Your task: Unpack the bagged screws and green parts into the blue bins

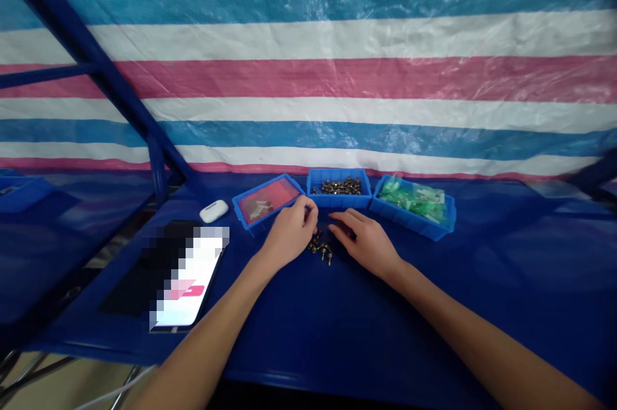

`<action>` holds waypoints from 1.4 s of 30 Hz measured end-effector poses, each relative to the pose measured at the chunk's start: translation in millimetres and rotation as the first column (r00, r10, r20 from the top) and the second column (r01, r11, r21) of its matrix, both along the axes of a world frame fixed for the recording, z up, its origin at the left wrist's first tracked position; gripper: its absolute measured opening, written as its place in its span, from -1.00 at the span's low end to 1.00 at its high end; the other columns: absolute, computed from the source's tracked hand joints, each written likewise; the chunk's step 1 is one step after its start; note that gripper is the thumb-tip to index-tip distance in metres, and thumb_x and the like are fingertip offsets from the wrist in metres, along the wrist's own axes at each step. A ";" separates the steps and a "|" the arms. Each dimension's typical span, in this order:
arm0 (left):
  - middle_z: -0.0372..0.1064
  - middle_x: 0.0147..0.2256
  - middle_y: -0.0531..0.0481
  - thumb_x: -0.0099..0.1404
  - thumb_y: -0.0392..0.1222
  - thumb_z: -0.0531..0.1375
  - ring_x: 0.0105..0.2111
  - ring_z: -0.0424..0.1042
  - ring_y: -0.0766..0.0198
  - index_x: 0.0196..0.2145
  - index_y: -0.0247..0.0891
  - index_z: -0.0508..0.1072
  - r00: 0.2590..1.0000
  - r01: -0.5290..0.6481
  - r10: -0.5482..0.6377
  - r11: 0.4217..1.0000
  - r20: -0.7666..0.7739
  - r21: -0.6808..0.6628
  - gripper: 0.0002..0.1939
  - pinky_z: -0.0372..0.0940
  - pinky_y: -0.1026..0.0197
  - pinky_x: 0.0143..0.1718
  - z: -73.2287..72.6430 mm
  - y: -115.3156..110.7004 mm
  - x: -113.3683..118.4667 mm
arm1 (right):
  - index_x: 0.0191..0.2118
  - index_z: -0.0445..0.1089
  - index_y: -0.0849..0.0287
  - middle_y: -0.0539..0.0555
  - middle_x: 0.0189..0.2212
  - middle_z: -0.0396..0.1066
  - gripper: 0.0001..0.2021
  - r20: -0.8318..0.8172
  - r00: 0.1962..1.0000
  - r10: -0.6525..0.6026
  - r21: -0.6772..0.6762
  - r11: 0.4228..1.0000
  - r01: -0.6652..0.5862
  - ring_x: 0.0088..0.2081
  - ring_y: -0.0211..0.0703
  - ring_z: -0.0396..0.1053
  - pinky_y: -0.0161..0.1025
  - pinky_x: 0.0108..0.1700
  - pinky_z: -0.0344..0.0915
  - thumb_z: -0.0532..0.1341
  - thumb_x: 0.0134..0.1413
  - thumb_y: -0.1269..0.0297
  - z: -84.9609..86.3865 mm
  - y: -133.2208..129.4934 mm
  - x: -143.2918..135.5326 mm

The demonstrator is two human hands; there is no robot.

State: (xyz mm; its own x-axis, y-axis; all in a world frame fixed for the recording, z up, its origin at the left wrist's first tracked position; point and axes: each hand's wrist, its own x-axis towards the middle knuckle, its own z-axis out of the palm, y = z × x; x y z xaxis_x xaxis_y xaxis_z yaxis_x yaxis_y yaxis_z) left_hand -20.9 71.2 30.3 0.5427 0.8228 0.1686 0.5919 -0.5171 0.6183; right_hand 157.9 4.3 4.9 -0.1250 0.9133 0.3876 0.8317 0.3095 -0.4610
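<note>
My left hand (pixel 290 231) is over the blue table with its fingers curled together; what they hold, if anything, is hidden. My right hand (pixel 365 241) hovers or rests just across from it, thumb and fingers apart, nothing visible between them. Between the two hands lies a small pile of brass-and-dark screw-like parts (pixel 323 249), partly covered by my left fingers. Behind the hands, a blue bin (pixel 340 200) holds many similar small metal parts (pixel 341 186).
At the left stands a blue bin (pixel 270 220) with a red sheet and small clear items. The right blue bin (pixel 417 220) holds green plastic bags (pixel 415 199). A white earbud case (pixel 214 211) and a lit phone or tablet (pixel 193 281) lie left. Striped tarp (pixel 366 82) hangs behind.
</note>
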 end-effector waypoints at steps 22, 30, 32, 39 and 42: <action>0.44 -0.38 0.06 0.42 -0.09 0.02 -0.44 0.39 0.31 -0.22 -0.20 0.37 0.976 0.125 -0.116 0.991 0.183 -0.043 -0.81 0.18 0.27 -0.40 1.2 -13.1 10.4 | 0.05 0.36 0.11 0.12 -0.10 0.41 -0.74 -0.122 0.989 0.078 0.244 0.969 -0.046 -0.07 -0.12 0.37 -0.15 0.00 0.35 0.05 0.32 0.34 -4.0 1.5 1.2; 0.45 -0.38 0.09 0.38 -0.17 0.09 -0.43 0.35 0.33 -0.26 -0.19 0.45 0.978 0.102 -0.114 0.992 0.172 0.076 -0.85 0.19 0.27 -0.36 1.4 -6.6 7.9 | 0.05 0.36 0.16 0.12 -0.13 0.44 -0.74 -0.101 0.993 0.054 0.254 0.967 -0.026 -0.09 -0.11 0.39 -0.16 -0.01 0.36 0.08 0.30 0.32 -3.1 2.1 3.3; 0.44 -0.38 0.09 0.37 -0.18 0.10 -0.42 0.35 0.32 -0.25 -0.19 0.45 0.979 0.107 -0.122 0.990 0.164 0.094 -0.86 0.20 0.26 -0.34 1.6 -7.3 7.9 | -0.02 0.40 0.15 0.11 -0.16 0.44 -0.78 -0.107 0.992 0.066 0.247 0.968 -0.038 -0.11 -0.12 0.39 -0.16 -0.02 0.35 0.08 0.31 0.33 -2.9 2.5 3.7; 0.41 -0.36 0.02 0.38 -0.21 0.07 -0.32 0.37 0.25 -0.26 -0.20 0.45 0.986 0.146 -0.158 0.971 0.050 0.190 -0.85 0.23 0.21 -0.30 -0.1 -10.9 7.0 | -0.10 0.42 0.17 0.10 -0.19 0.45 -0.81 -0.132 0.983 0.127 0.224 0.970 -0.095 -0.16 -0.14 0.40 -0.19 -0.06 0.34 0.07 0.31 0.35 -4.0 2.0 5.6; 0.42 -0.31 -0.01 0.40 -0.21 0.05 -0.26 0.37 0.22 -0.24 -0.21 0.43 0.985 0.168 -0.175 0.960 0.011 0.223 -0.83 0.25 0.17 -0.23 -1.8 -10.8 6.2 | -0.11 0.43 0.15 0.10 -0.22 0.46 -0.80 -0.147 0.982 0.122 0.207 0.974 -0.090 -0.19 -0.13 0.40 -0.19 -0.09 0.35 0.07 0.31 0.34 -4.7 1.3 5.6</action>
